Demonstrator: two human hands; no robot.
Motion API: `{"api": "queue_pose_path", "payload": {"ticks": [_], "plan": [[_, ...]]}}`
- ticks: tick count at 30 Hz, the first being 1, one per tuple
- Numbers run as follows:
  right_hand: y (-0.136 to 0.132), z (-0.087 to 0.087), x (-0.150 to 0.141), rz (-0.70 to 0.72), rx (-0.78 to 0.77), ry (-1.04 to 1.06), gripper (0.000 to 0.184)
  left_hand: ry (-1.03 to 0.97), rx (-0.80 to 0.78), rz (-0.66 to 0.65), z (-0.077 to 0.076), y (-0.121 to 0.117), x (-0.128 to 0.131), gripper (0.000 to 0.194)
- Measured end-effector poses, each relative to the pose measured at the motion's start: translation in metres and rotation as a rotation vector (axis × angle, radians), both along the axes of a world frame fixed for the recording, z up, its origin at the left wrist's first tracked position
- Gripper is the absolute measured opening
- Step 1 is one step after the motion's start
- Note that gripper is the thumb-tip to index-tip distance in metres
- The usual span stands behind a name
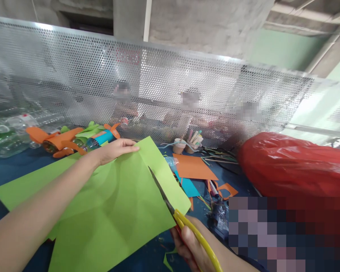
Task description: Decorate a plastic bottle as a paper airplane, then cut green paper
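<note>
A large sheet of light green paper (116, 211) spreads over the blue table in front of me. At its far edge my left hand (120, 149) pinches it between thumb and fingers. My right hand (191, 241) grips yellow-handled scissors (197, 236) with some red on the lower handle. Their upper blade lies across the sheet near its right side, pointing up and left, with a strip of paper to the right of it. The lower blade is hidden under the paper.
Orange paper-wrapped bottles (69, 139) and clear plastic bottles (14, 132) stand at the back left. Orange paper (197, 166), scraps and cups of markers (194, 141) lie beyond the scissors. A red plastic bag (294, 166) fills the right. A perforated metal screen (164, 79) runs behind.
</note>
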State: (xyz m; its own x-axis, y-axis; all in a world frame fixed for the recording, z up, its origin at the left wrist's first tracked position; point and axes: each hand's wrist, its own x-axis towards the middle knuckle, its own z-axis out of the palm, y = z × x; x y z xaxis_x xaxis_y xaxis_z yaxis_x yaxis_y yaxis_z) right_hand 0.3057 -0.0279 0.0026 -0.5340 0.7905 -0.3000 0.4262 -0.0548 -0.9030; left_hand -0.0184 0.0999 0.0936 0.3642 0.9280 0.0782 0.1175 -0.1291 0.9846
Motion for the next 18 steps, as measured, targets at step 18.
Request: {"api": "queue_pose_path", "payload": {"ticks": [18], "plan": [[-0.0005,-0.0016,-0.0031,-0.093,-0.049,0.057,0.075,-0.019,-0.033,0.075,-0.0047,0.0032,-0.0033,0.032]]}}
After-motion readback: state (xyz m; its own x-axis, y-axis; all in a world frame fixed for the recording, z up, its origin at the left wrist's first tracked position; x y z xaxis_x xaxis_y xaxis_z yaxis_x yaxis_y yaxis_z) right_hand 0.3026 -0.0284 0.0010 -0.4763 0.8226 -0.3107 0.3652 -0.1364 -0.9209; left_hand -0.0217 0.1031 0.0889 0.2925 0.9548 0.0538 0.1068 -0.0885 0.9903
